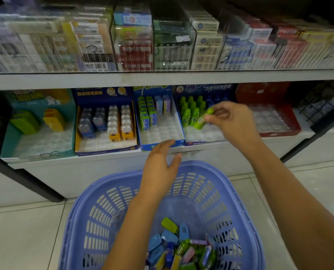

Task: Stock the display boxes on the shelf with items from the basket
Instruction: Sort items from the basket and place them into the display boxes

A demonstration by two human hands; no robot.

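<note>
The blue slotted basket stands on the tiled floor, directly below me. Its bottom holds a loose pile of small items: blue, green, yellow, pink and purple packs.

My left hand hovers over the far rim of the basket. Fingers are extended and relaxed, thumb spread; it holds nothing. The fingertips lie near the front lip of the white-lined display box, which carries green packs at its back left.

My right hand is over the next box to the right, the dark blue display box. Thumb and fingers are curled and pinch one green bottle, tilted, just beside the front row of upright green bottles standing in that box. The front part of the clear insert shows vacant cells.

Other units on the same lower shelf, left to right:
- teal box, with green and yellow items;
- blue-and-yellow box, four rows of small figures;
- red box, at the right end.

Above the white shelf edge, clear bins hold stacked packets; the printing is blurred.
</note>
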